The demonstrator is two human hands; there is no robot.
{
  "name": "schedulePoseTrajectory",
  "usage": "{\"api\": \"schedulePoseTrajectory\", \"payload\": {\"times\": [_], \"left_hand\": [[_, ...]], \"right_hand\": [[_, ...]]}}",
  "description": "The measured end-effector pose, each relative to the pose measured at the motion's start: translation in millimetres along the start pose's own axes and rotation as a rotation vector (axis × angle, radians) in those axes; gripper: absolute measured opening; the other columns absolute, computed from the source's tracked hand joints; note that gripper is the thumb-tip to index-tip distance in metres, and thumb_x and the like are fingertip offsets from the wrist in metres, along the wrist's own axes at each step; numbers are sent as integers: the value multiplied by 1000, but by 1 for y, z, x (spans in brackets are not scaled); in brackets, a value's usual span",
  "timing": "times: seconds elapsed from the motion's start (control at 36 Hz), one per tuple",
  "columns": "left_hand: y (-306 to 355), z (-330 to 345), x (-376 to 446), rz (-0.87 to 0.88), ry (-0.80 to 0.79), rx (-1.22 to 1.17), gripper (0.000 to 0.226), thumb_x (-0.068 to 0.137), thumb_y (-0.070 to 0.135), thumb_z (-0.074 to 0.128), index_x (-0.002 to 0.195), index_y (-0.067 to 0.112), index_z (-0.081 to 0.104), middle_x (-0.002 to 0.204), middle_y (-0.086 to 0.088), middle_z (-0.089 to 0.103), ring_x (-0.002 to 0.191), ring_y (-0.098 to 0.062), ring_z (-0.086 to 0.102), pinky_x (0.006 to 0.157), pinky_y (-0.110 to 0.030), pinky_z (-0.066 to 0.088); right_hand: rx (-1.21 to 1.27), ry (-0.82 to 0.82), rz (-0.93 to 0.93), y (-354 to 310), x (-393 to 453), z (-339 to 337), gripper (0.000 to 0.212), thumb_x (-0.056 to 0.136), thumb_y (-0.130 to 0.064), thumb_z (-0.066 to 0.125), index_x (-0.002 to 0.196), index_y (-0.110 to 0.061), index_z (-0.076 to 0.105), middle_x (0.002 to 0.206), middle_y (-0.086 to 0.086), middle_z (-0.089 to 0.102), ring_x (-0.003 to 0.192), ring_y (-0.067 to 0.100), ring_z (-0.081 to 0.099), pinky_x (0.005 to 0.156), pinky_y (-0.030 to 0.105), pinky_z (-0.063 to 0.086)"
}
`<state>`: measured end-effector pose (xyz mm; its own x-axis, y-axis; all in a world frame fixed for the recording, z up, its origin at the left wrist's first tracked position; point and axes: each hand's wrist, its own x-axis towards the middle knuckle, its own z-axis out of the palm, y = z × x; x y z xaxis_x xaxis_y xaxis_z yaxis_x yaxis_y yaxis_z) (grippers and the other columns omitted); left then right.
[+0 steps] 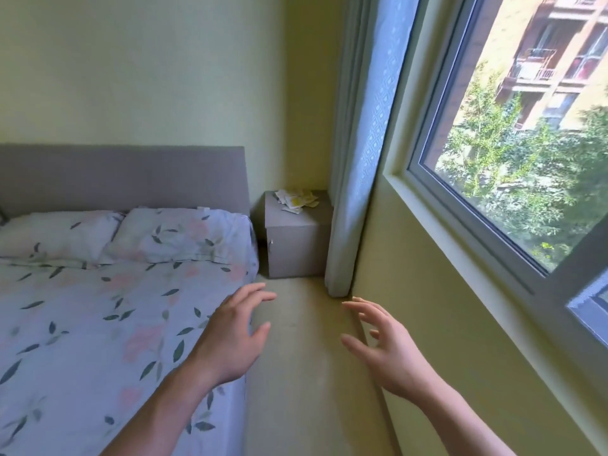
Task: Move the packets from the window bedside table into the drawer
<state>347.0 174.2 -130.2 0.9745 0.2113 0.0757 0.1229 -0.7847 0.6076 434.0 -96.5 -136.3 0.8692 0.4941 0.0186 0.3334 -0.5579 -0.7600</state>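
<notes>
Narrow strip of floor (296, 373) between the bed (98, 324) on the left and the window (526, 143) wall on the right. At the far end, wedged into the corner, stands the grey bedside table (297, 245).

The packets (297, 200) lie in a loose heap on the table top, toward its far side: white and pale yellow, overlapping, count not readable from here. None has been lifted yet. They sit just beside the curtain (355, 159), which hangs to the floor at the table's right.

A small handle (271, 242) shows on the left edge of the table's front panel. The front looks closed and flush. Whether it pulls out as the drawer or swings as a door, cannot tell.

Left hand (235, 340): held out over the bed's near corner, palm down, fingers spread and loosely extended, nothing in it. Right hand (385, 340): out over the floor near the wall, fingers splayed and slightly bent, also holding nothing. Both are well apart from the table.

Judgement: this is the approach. Both hands raised and open probably because the person is heading down the gap, ready to reach. The front likely needs opening first, so one hand for the handle, the other for gathering. Packets look light and slippery; a loose heap may scatter if swept carelessly.
</notes>
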Motion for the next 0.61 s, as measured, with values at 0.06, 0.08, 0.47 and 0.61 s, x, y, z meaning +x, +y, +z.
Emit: {"api": "schedulePoseTrajectory", "payload": {"times": [0.06,0.08,0.47,0.61], "left_hand": [[1,-1,38,24,-8,2,41,95,25,60,133,39,53,148,26,35,136,1,35,114,-21,27],[-2,0,57,31,-13,5,41,95,26,60,133,40,53,148,27,34,137,1,35,115,-23,28],[-48,7,304,-94,-19,84,36,95,25,63,126,41,56,144,28,37,131,3,40,104,-10,24],[-77,-9,372,-193,48,66,35,96,25,63,126,39,56,145,25,37,134,-1,41,110,-20,29]], "right_hand": [[1,-6,4,8,33,-4,51,86,-45,70,135,-46,54,146,-30,42,133,-7,44,115,32,39],[4,-8,6,12,51,-6,51,86,-46,70,135,-46,53,146,-30,42,133,-7,44,115,31,39],[26,-83,-48,69,337,-36,50,89,-39,70,136,-40,55,147,-24,43,133,-9,42,115,26,37],[-41,-166,-103,63,445,-36,50,89,-36,71,137,-34,55,144,-23,43,131,-4,44,114,19,33]]}}
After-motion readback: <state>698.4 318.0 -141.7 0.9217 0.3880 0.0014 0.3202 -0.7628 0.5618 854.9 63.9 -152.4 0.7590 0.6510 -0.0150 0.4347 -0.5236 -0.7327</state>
